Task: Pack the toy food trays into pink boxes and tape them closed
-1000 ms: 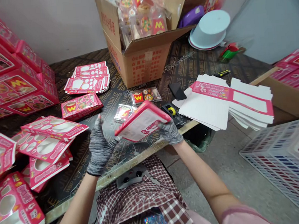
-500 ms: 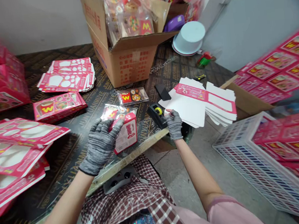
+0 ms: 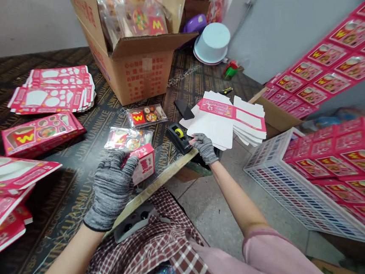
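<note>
My left hand (image 3: 110, 188), in a grey knitted glove, is closed around the near-left part of a small pink box (image 3: 145, 163) at the table's front edge. The box's printed white end faces right, while the hand hides much of its body. My right hand (image 3: 204, 147), in a glove with bare fingertips, is pinched at the front end of a black tape dispenser (image 3: 180, 139) with a yellow-cored roll. Anything between those fingertips is too small to make out. Just behind the box lies a clear packet of toy food (image 3: 128, 137), with a similar packet (image 3: 145, 115) farther back.
An open carton (image 3: 145, 76) of bagged toy food stands at the back. Flat pink-and-white cards (image 3: 219, 121) overhang the table's right corner. Window-cut sleeves (image 3: 53, 90) and a pink box (image 3: 41, 134) lie left. A white crate (image 3: 278, 179) of pink boxes stands right.
My view has turned slightly right, so the table's things appear farther left. Both hands keep their places, the left on the pink box and the right at the tape dispenser.
</note>
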The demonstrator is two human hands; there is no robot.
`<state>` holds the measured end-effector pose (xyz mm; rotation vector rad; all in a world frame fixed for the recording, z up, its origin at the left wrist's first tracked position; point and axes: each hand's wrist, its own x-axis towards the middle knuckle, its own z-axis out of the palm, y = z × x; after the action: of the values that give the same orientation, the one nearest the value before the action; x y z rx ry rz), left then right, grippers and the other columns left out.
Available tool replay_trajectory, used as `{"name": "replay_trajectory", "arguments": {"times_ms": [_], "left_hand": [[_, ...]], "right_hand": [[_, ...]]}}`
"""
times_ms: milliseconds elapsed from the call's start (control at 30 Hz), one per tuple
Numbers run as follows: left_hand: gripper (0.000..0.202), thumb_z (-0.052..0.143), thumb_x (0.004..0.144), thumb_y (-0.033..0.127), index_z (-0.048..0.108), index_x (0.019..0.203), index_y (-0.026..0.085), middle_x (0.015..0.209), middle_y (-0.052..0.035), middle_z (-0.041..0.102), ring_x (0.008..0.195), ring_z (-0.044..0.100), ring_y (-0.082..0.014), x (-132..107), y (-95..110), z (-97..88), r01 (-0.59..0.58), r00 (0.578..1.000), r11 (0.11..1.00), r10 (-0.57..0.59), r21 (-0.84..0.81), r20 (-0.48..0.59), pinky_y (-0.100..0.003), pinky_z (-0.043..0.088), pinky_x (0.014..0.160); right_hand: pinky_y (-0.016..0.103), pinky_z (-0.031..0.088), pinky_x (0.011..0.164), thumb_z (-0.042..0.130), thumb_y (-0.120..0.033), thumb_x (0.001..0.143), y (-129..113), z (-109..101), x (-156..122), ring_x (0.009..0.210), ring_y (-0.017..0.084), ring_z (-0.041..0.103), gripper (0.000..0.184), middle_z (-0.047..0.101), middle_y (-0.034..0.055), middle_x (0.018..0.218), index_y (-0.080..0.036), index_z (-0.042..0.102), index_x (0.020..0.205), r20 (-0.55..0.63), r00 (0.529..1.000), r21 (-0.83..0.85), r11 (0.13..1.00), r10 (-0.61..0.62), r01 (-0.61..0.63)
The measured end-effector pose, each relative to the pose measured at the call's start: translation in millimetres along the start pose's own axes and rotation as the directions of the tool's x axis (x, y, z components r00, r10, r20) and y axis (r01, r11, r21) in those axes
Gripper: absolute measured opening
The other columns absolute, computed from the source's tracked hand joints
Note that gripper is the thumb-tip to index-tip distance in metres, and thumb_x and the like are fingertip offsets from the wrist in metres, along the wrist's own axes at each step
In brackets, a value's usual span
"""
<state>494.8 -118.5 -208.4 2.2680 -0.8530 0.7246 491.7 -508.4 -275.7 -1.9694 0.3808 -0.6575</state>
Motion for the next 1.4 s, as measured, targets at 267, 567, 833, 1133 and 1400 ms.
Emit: {"name": "replay_trajectory", "arguments": {"times_ms": [267, 567, 833, 1133, 1400], "left_hand": [[0.029, 0.054, 0.092, 0.022, 0.071, 0.116, 0.024, 0.118, -0.0103, 0.072, 0.105, 0.069, -0.0295, -2.9, -4.0, -3.0, -0.105, 0.994, 0.993, 0.107, 0.054, -0.035, -0.045, 0.056, 0.088], [0.032, 0.054, 0.091, 0.017, 0.066, 0.121, 0.021, 0.116, -0.0118, 0.073, 0.107, 0.068, -0.0288, -2.6, 5.3, -2.5, -0.114, 0.985, 0.993, 0.118, 0.041, -0.128, -0.046, 0.055, 0.094], [0.032, 0.050, 0.095, 0.018, 0.057, 0.126, 0.017, 0.114, -0.0134, 0.071, 0.106, 0.068, -0.0263, -5.1, 8.6, -5.8, -0.158, 0.973, 0.982, 0.173, 0.105, -0.156, -0.043, 0.054, 0.095], [0.026, 0.055, 0.095, 0.035, 0.072, 0.108, 0.020, 0.111, -0.0125, 0.071, 0.102, 0.066, -0.0274, 1.1, 15.6, -6.7, -0.048, 0.996, 0.998, 0.050, 0.030, -0.072, -0.046, 0.052, 0.091], [0.018, 0.065, 0.091, 0.023, 0.068, 0.108, 0.020, 0.100, -0.0075, 0.074, 0.095, 0.069, -0.0209, -28.2, 40.5, -9.9, -0.257, 0.946, 0.963, 0.268, 0.082, -0.184, -0.039, 0.051, 0.093]], "right_hand": [[0.044, 0.051, 0.090, 0.072, -0.041, 0.058, 14.7, 4.8, -36.6, 0.079, 0.023, 0.063, 0.023, 0.070, 0.0038, 0.071, -0.021, 0.061, 0.055, -0.135, 0.980, 0.056, 0.989, 0.146, -0.140], [0.025, 0.031, 0.049, 0.061, -0.056, 0.078, -75.8, 20.9, -89.7, 0.045, 0.010, 0.036, 0.044, 0.046, -0.0068, 0.048, -0.016, 0.073, 0.093, 0.063, 0.982, 0.363, 0.913, 0.176, -0.187], [0.023, 0.020, 0.042, 0.067, -0.050, 0.082, -179.2, 71.9, -128.6, 0.038, 0.007, 0.018, 0.049, 0.029, -0.0113, 0.037, -0.012, 0.076, 0.112, 0.824, 0.557, 0.512, 0.558, -0.103, -0.653], [0.019, 0.026, 0.040, 0.071, -0.060, 0.078, -155.7, 88.4, -113.8, 0.035, 0.007, 0.026, 0.046, 0.036, -0.0085, 0.036, -0.015, 0.076, 0.088, 0.841, 0.540, 0.467, 0.539, -0.025, -0.701], [0.032, 0.053, 0.049, 0.048, -0.092, 0.071, -117.1, 86.7, -141.8, 0.057, 0.022, 0.066, 0.082, 0.074, 0.0105, 0.073, -0.016, 0.070, 0.092, 0.966, 0.246, 0.187, 0.440, 0.082, -0.878]]}}
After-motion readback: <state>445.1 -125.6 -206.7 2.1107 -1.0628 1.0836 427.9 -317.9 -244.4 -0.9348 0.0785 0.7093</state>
